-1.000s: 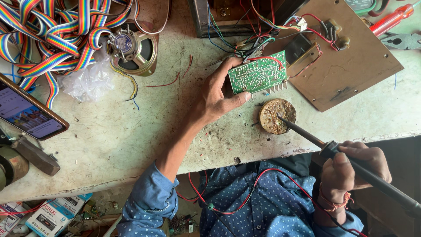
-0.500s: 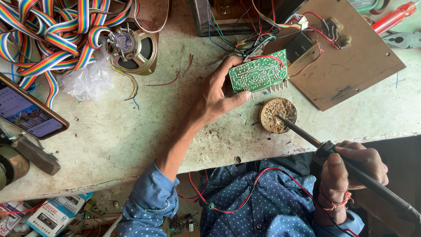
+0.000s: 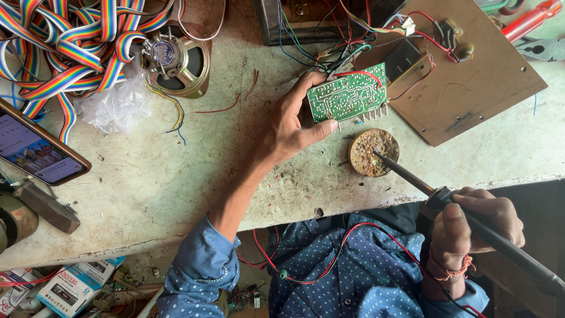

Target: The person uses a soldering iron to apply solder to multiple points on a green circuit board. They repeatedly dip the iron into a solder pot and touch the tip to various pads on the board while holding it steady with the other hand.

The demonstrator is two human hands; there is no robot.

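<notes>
Left hand keeps its fingers pinched on the green circuit board above the tabletop, while the right hand's wrapped-tight soldering iron has dipped into the round flux tin.

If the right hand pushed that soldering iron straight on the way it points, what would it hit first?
The right hand aims the black soldering iron up-left; its tip already seems to rest in the round crusty flux tin.

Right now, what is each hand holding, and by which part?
Left hand: green circuit board, by its left edge. Right hand: soldering iron, by its handle.
</notes>
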